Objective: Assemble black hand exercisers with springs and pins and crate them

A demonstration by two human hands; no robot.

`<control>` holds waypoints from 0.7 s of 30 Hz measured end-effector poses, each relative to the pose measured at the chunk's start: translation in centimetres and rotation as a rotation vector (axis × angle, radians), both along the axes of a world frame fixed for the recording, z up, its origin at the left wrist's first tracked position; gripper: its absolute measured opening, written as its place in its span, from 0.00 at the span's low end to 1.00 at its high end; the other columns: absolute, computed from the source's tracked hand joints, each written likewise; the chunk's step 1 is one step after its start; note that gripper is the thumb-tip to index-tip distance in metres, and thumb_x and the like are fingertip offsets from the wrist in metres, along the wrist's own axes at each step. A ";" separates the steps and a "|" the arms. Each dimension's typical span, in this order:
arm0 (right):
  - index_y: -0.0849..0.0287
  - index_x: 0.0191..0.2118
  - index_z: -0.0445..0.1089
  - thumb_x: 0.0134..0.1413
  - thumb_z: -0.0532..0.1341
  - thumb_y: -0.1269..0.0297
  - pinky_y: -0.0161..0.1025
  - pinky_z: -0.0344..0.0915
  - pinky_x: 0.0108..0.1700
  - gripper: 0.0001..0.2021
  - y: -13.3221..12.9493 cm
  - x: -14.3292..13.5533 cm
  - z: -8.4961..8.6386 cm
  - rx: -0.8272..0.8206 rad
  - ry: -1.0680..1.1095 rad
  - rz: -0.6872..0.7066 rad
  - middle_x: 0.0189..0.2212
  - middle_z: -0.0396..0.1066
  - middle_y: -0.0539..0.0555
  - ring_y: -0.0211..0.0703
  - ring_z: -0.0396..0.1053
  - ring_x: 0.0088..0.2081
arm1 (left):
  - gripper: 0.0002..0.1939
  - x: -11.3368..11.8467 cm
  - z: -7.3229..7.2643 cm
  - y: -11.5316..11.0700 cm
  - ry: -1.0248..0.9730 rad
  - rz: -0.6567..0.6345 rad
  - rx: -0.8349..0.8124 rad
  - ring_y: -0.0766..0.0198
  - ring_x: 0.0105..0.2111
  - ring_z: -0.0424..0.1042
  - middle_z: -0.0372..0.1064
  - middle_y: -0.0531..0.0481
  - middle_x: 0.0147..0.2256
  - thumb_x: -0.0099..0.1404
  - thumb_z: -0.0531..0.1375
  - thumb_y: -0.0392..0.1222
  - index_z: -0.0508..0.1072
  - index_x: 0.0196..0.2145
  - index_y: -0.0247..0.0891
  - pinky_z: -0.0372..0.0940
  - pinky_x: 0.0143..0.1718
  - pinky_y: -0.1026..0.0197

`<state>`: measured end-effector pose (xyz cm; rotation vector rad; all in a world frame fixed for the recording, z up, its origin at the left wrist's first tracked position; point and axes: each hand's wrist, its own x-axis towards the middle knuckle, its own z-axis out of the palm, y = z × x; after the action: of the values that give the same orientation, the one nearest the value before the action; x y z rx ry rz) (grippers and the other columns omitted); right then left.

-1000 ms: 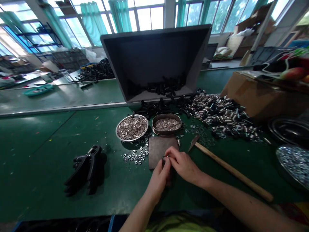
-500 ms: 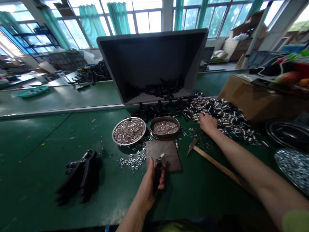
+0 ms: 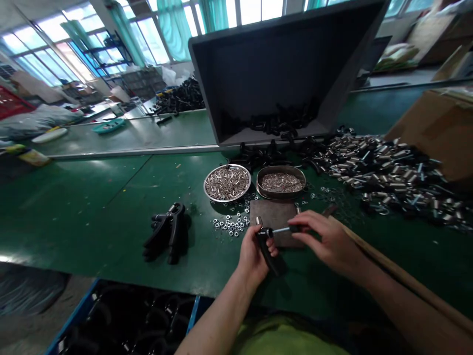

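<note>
My left hand is closed around a black plastic handle with a small silver metal cylinder at its top. In my right hand, thumb and fingers pinch the dark end of a thin metal bolt. The bolt's tip points left and meets or nearly meets the handle's upper end; exact contact is unclear. Below both hands lies a flat brown metal plate. A hammer lies partly behind my right hand and forearm. To the left, black V-shaped hand grips rest together.
Loose nuts lie left of the plate. Behind are a round dish of small pins and an oval tin of small parts. A large grey bin lies tipped. Metal parts are heaped right. A blue crate stands below.
My right hand has come back from the heap of parts to my left hand, now with a bolt in its fingers. The view has swung left and down.
</note>
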<state>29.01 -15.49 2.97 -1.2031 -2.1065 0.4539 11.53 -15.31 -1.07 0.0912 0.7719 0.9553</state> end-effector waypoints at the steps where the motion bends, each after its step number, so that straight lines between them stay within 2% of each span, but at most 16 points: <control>1: 0.56 0.42 0.69 0.57 0.54 0.68 0.41 0.68 0.41 0.09 -0.6 -1.1 -0.2 0.042 -0.004 0.040 0.38 0.73 0.56 0.45 0.71 0.41 | 0.13 0.2 0.1 -0.2 0.009 0.007 0.008 0.72 0.15 0.53 0.54 0.55 0.14 0.59 0.53 0.45 0.63 0.21 0.35 0.52 0.18 0.68; 3: 0.58 0.42 0.68 0.59 0.52 0.69 0.42 0.68 0.42 0.10 -1.2 -2.8 -0.8 0.122 -0.020 0.072 0.37 0.73 0.58 0.46 0.71 0.41 | 0.12 0.4 0.2 -0.6 0.034 0.047 0.029 0.72 0.15 0.54 0.55 0.55 0.14 0.58 0.54 0.44 0.63 0.21 0.35 0.52 0.18 0.68; 5: 0.59 0.40 0.69 0.61 0.50 0.65 0.43 0.67 0.41 0.11 -1.2 -3.9 -1.2 0.139 -0.033 0.008 0.35 0.73 0.60 0.48 0.72 0.39 | 0.11 0.5 0.3 -1.0 0.074 0.112 0.072 0.72 0.15 0.54 0.56 0.56 0.14 0.56 0.56 0.44 0.63 0.22 0.35 0.51 0.18 0.68; 6: 0.59 0.38 0.69 0.62 0.50 0.61 0.42 0.67 0.38 0.12 -1.1 -4.3 -1.4 0.094 -0.041 -0.048 0.33 0.73 0.59 0.48 0.72 0.36 | 0.11 0.5 0.2 -1.1 0.106 0.146 0.106 0.73 0.15 0.54 0.56 0.56 0.15 0.56 0.57 0.45 0.62 0.22 0.35 0.51 0.19 0.68; 8: 0.57 0.28 0.68 0.63 0.46 0.54 0.39 0.65 0.29 0.20 -0.8 -4.8 -1.4 -0.120 -0.050 -0.122 0.24 0.72 0.56 0.45 0.71 0.27 | 0.12 0.4 0.2 -1.4 0.183 0.191 0.182 0.73 0.16 0.55 0.57 0.57 0.16 0.54 0.59 0.46 0.62 0.24 0.36 0.51 0.19 0.68; 10: 0.55 0.24 0.66 0.64 0.42 0.51 0.37 0.62 0.24 0.25 -0.6 -5.0 -1.4 -0.302 -0.036 -0.113 0.19 0.69 0.53 0.43 0.69 0.22 | 0.13 0.1 0.2 -1.5 0.226 0.205 0.221 0.72 0.16 0.56 0.58 0.58 0.16 0.53 0.60 0.48 0.62 0.25 0.36 0.51 0.20 0.67; 11: 0.55 0.26 0.67 0.64 0.43 0.51 0.37 0.63 0.25 0.24 -0.6 -5.1 -1.3 -0.302 -0.017 -0.084 0.21 0.70 0.54 0.43 0.69 0.24 | 0.13 0.0 0.2 -1.5 0.229 0.212 0.214 0.72 0.16 0.56 0.58 0.58 0.16 0.52 0.61 0.48 0.62 0.25 0.36 0.51 0.20 0.67; 14: 0.54 0.40 0.70 0.60 0.51 0.55 0.44 0.67 0.39 0.13 -0.7 -5.3 -1.6 -0.025 0.054 0.001 0.37 0.74 0.58 0.49 0.71 0.38 | 0.15 -0.4 0.1 -1.5 0.221 0.255 0.192 0.72 0.17 0.55 0.57 0.58 0.17 0.51 0.61 0.50 0.62 0.25 0.37 0.51 0.21 0.67; 15: 0.54 0.43 0.69 0.59 0.52 0.57 0.46 0.67 0.41 0.13 -0.7 -5.3 -1.7 0.007 0.070 0.014 0.38 0.74 0.59 0.49 0.71 0.39 | 0.14 -0.5 0.1 -1.5 0.240 0.269 0.216 0.72 0.17 0.55 0.57 0.58 0.17 0.52 0.61 0.49 0.61 0.24 0.37 0.52 0.22 0.66; 16: 0.54 0.44 0.69 0.60 0.50 0.57 0.46 0.67 0.39 0.14 -0.6 -5.3 -1.7 -0.045 0.081 0.022 0.34 0.74 0.58 0.48 0.72 0.36 | 0.14 -0.6 0.0 -1.5 0.268 0.274 0.252 0.72 0.18 0.55 0.57 0.58 0.17 0.52 0.61 0.49 0.61 0.24 0.37 0.52 0.22 0.66; 18: 0.55 0.46 0.67 0.63 0.44 0.57 0.41 0.67 0.29 0.17 -0.5 -5.4 -1.7 -0.296 0.093 0.020 0.21 0.70 0.51 0.44 0.69 0.24 | 0.13 -0.7 0.0 -1.6 0.316 0.264 0.320 0.72 0.19 0.56 0.57 0.58 0.18 0.54 0.60 0.48 0.62 0.25 0.37 0.52 0.22 0.66; 19: 0.55 0.47 0.66 0.64 0.44 0.56 0.40 0.66 0.26 0.18 -0.5 -5.4 -1.6 -0.387 0.098 0.011 0.18 0.67 0.49 0.43 0.68 0.21 | 0.12 -0.7 0.0 -1.6 0.329 0.266 0.331 0.72 0.19 0.56 0.57 0.58 0.19 0.54 0.60 0.47 0.63 0.25 0.37 0.52 0.22 0.66; 20: 0.55 0.48 0.65 0.63 0.45 0.56 0.39 0.66 0.27 0.17 -0.5 -5.4 -1.5 -0.406 0.098 0.012 0.19 0.68 0.49 0.43 0.69 0.23 | 0.11 -0.8 0.0 -1.6 0.335 0.275 0.330 0.72 0.19 0.56 0.57 0.58 0.20 0.55 0.60 0.47 0.63 0.26 0.37 0.52 0.22 0.66; 21: 0.55 0.49 0.65 0.62 0.48 0.56 0.41 0.68 0.31 0.16 -0.6 -5.4 -1.4 -0.354 0.093 0.019 0.23 0.71 0.51 0.45 0.71 0.27 | 0.11 -0.8 0.0 -1.6 0.336 0.291 0.324 0.72 0.19 0.55 0.57 0.58 0.20 0.55 0.60 0.46 0.63 0.26 0.37 0.52 0.22 0.67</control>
<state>23.61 -16.04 1.61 -1.3271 -2.0126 0.9029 10.72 -16.93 -1.03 0.4401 0.9482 1.3595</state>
